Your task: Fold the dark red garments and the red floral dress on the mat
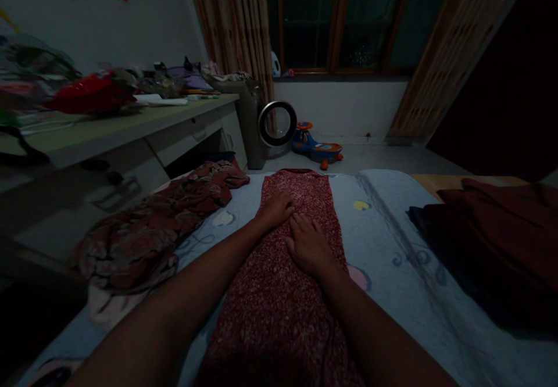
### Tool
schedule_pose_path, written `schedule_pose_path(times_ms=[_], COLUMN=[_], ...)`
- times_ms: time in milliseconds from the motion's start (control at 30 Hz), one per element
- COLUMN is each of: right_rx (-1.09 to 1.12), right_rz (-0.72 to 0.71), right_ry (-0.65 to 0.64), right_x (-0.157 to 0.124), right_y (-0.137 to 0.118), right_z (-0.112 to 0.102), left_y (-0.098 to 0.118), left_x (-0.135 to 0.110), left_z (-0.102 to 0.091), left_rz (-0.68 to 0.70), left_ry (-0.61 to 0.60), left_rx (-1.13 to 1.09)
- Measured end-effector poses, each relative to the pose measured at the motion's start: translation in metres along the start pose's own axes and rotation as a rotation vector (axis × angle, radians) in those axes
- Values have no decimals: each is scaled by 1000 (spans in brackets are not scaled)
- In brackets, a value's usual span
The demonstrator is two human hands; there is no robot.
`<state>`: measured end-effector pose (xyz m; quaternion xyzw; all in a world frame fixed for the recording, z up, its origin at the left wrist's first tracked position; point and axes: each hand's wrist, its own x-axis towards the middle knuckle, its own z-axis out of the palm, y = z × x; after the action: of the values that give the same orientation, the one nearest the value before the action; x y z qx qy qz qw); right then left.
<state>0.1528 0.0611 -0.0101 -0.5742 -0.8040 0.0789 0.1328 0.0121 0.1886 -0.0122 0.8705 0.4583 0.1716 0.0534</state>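
A long red speckled garment [300,192] lies folded into a narrow strip down the middle of a pale blue bedsheet [392,230]. My left hand [275,210] rests palm down on it, fingers flat and together. My right hand [307,244] lies flat just beside and nearer to me, fingers stretched toward the left hand. Both hands press on the cloth and hold nothing.
A crumpled red patterned garment [152,230] lies at the bed's left edge. Dark red cloth [501,236] is piled on the right. A cluttered desk [131,122] stands on the left, with a fan [278,124] and a toy ride-on car [316,146] on the floor beyond.
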Motion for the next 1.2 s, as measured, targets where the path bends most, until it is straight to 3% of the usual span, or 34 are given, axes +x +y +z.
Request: schedule_pose_path(times_ms=[500, 633, 833, 1033, 1200], right_rx=[-1, 0, 0, -5, -6], right_rz=[-4, 2, 4, -5, -5], right_ry=[37, 22, 31, 44, 38], right_x=[-1, 0, -1, -1, -1], right_y=[1, 1, 0, 0, 0], right_z=[4, 3, 2, 2, 2], left_y=[-12, -17, -9, 6, -5], left_x=[29, 35, 27, 9, 13], left_z=[12, 10, -5, -5, 7], left_rz=[-205, -189, -272, -127, -169], left_ry=[-45, -71, 155, -52, -89], left_rx=[143, 160, 194, 103, 83])
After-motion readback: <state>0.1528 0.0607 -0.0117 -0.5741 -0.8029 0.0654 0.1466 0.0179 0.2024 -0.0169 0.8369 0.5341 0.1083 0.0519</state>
